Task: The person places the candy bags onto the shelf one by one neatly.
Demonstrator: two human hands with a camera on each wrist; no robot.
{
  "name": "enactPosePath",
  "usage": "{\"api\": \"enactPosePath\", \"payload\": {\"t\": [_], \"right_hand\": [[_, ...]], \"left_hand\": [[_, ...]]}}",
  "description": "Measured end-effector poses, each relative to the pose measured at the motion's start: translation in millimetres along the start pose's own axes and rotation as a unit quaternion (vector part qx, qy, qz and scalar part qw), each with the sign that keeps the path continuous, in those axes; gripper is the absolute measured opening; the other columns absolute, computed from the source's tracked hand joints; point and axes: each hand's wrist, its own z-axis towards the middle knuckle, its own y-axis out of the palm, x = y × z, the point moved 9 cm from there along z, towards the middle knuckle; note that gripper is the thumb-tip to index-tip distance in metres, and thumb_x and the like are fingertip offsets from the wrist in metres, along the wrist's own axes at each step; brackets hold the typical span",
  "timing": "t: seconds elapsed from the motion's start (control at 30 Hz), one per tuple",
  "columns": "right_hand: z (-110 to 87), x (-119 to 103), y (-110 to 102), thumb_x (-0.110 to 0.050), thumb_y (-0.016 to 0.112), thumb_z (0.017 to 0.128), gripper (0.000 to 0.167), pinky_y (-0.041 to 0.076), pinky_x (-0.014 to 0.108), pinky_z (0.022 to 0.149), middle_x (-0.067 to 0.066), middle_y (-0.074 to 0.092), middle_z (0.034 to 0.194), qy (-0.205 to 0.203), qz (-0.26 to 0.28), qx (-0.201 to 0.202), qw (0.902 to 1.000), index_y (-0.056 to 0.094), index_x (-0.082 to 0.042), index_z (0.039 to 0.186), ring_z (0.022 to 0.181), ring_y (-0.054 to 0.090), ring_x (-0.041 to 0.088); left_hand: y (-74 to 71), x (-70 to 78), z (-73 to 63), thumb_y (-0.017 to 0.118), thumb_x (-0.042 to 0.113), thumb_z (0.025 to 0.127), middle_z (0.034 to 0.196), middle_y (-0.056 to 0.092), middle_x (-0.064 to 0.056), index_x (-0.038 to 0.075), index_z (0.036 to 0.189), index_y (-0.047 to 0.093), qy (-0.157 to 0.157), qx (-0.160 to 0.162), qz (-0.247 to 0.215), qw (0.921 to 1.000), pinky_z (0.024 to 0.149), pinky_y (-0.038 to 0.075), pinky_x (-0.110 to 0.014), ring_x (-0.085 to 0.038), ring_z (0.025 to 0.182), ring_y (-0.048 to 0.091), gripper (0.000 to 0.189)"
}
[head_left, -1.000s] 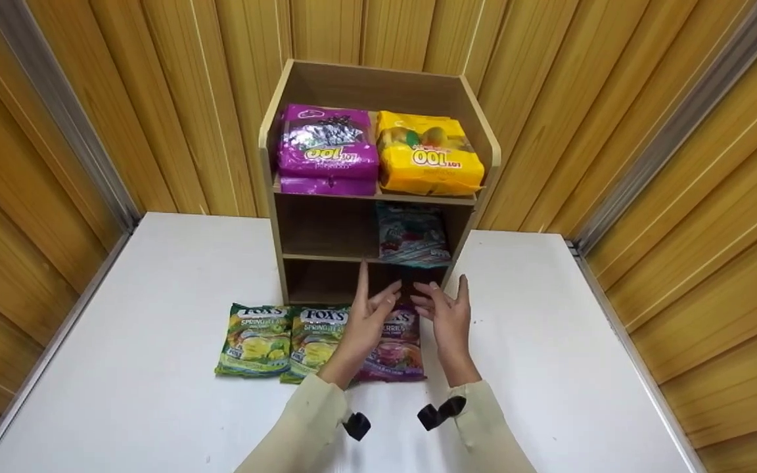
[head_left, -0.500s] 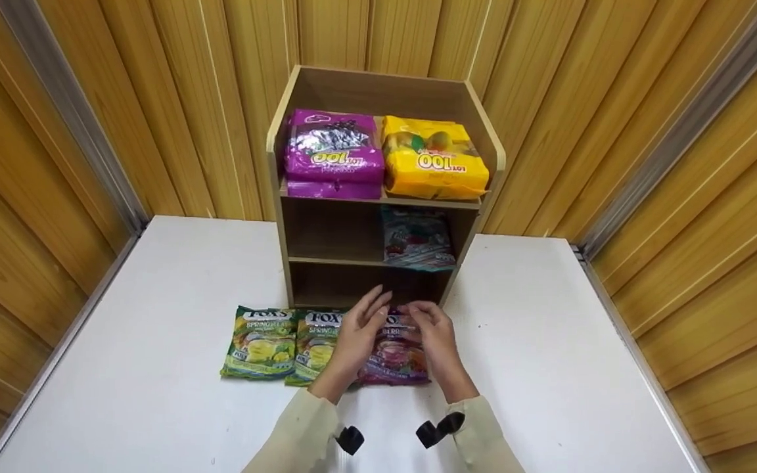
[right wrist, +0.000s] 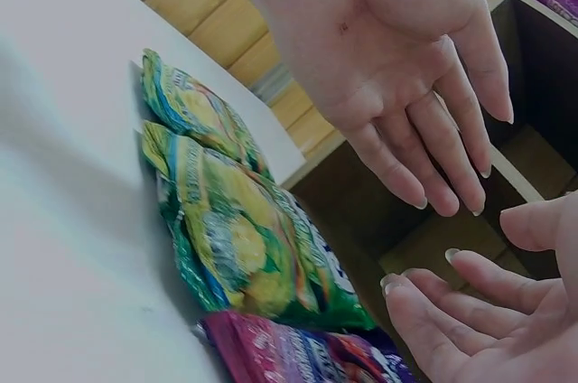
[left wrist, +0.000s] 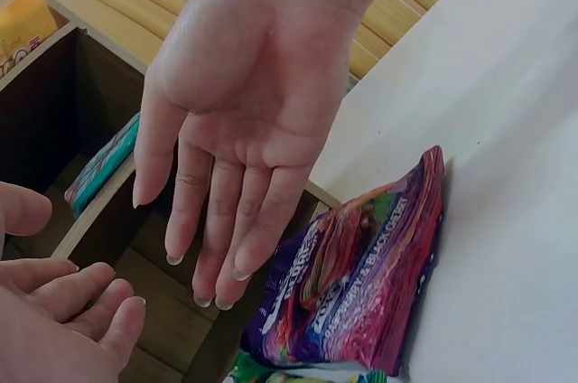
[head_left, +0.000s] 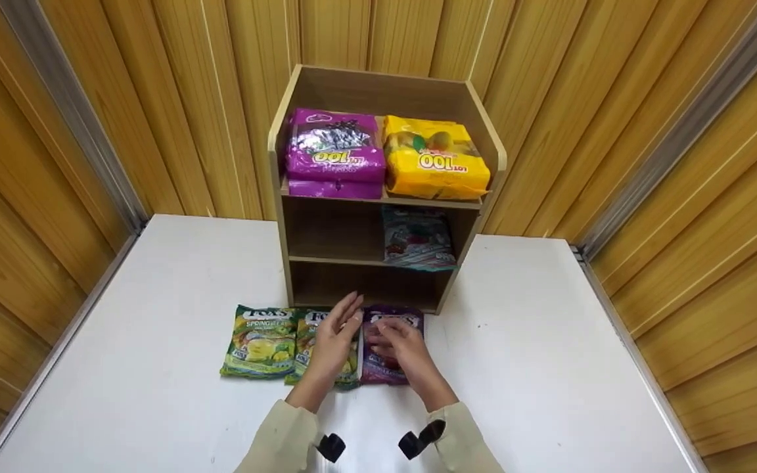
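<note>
My left hand (head_left: 334, 341) hovers over the middle green Fox's candy bag (head_left: 311, 368), its fingers extended and holding nothing. My right hand (head_left: 410, 355) is above the purple Fox's berry candy bag (head_left: 382, 376), fingers loosely bent, with nothing gripped. The palms face each other, a gap between them. In the left wrist view the purple bag (left wrist: 352, 275) lies beyond the left hand (left wrist: 253, 103). A second green Fox's bag (head_left: 260, 345) lies at the left end of the row. In the right wrist view the right hand (right wrist: 379, 58) has relaxed, straight fingers.
Behind the row stands a wooden shelf unit (head_left: 275, 151). Its top holds a purple Lot 100 pack (head_left: 334, 154) and a yellow Lot 100 pack (head_left: 436, 157). A teal candy bag (head_left: 418, 240) sits right on the middle shelf, slightly overhanging its edge. Wood-panel walls surround the white table (head_left: 536, 328).
Both hands have come back from in front of the lower shelf and shifted left over the Fox's bags. The bags on the table and shelves look unmoved; the head view tilted slightly.
</note>
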Motion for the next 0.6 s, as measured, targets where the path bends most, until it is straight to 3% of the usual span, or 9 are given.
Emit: {"api": "enactPosePath", "payload": {"t": [0.23,0.6], "right_hand": [[-1.0,6,21,-0.030,0.049,0.101,0.042,0.053,0.037,0.099,0.025,0.058,0.129,0.008,0.001,-0.026,0.9996,0.056,0.004,0.126,0.116,0.062,0.032],[-0.6,13,57,-0.024,0.047,0.102,0.041,0.053,0.040,0.098,0.025,0.058,0.129,0.016,0.024,-0.064,0.9975,0.054,0.009,0.126,0.113,0.063,0.033]], "left_hand": [[-22.6,1.5,-8.9,0.046,0.016,0.102,0.151,0.042,-0.014,0.005,0.149,0.035,0.011,0.028,0.011,0.9995,0.117,0.030,-0.050,-0.033,0.141,0.036,0.049],[-51.5,-3.1,-16.8,0.047,0.014,0.101,0.150,0.044,-0.015,0.003,0.147,0.037,-0.005,0.066,0.005,0.9978,0.118,0.030,-0.047,-0.033,0.141,0.037,0.049]]}}
